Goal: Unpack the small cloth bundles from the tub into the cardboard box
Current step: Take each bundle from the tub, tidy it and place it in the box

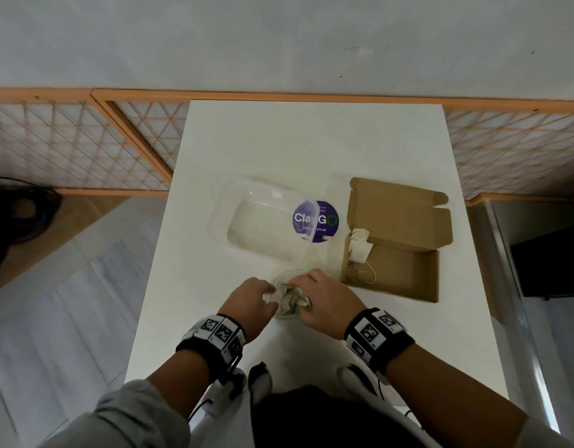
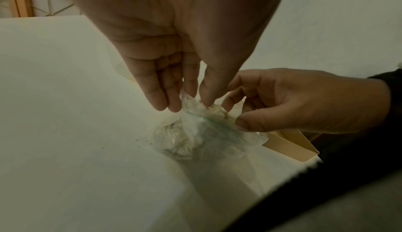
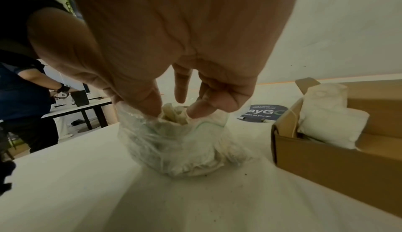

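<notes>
A person's two hands work at a thin clear plastic bag [image 3: 174, 142] of small cloth bundles that sits on the white worktop [image 1: 311, 140], just in front of the emptied clear tub [image 1: 266, 227] and beside the open cardboard box [image 1: 405, 253]. The left hand [image 1: 250, 297] pinches the bag's crumpled mouth between thumb and curled fingers [image 2: 189, 84], while the right hand [image 1: 324, 299] grips the opposite lip, its thumb pressed against the film and two fingertips dipped into the opening where a cream bundle [image 3: 174, 113] shows. Two white bundles [image 1: 360, 245] already lean upright in the box's near-left corner, loose thread trailing from them onto the cardboard floor. The bundles look light, soft and easily squashed, and the film around them appears thin and slippery, likely to cling and to ride up with whatever is drawn out. The surest hold seems to be a pinch on the gathered top of a bundle, with the other hand keeping the bag's mouth spread and down on the worktop. A purple round sticker [image 1: 318, 221] shows through the tub. In the right wrist view, another person [image 3: 26, 98] stands at a far table.
</notes>
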`<action>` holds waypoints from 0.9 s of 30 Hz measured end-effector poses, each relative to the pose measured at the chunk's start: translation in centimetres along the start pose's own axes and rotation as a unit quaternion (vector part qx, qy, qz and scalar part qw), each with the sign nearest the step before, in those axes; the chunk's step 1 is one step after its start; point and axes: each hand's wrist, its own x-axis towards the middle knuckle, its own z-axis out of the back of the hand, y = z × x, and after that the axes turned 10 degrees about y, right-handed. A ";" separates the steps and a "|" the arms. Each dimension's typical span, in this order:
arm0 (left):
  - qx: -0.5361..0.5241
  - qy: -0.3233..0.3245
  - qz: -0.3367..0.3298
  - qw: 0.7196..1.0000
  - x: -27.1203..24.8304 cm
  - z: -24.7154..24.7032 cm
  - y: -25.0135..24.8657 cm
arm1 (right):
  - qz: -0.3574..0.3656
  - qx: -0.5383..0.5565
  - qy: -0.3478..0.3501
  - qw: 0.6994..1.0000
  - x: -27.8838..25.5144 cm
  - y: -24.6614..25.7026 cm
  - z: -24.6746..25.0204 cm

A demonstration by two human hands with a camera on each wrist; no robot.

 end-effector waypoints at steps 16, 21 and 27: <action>-0.004 0.031 -0.034 0.999 0.2 0.1 -0.2 | -0.056 0.218 -0.128 0.966 -2.2 0.5 2.0; -0.002 0.034 -0.036 0.999 -0.3 1.0 -0.7 | -0.043 0.302 -0.127 0.944 -3.7 1.2 4.3; -0.081 -0.017 -0.119 0.989 -2.4 3.4 -3.8 | -0.054 0.391 -0.105 0.913 -5.2 2.1 5.8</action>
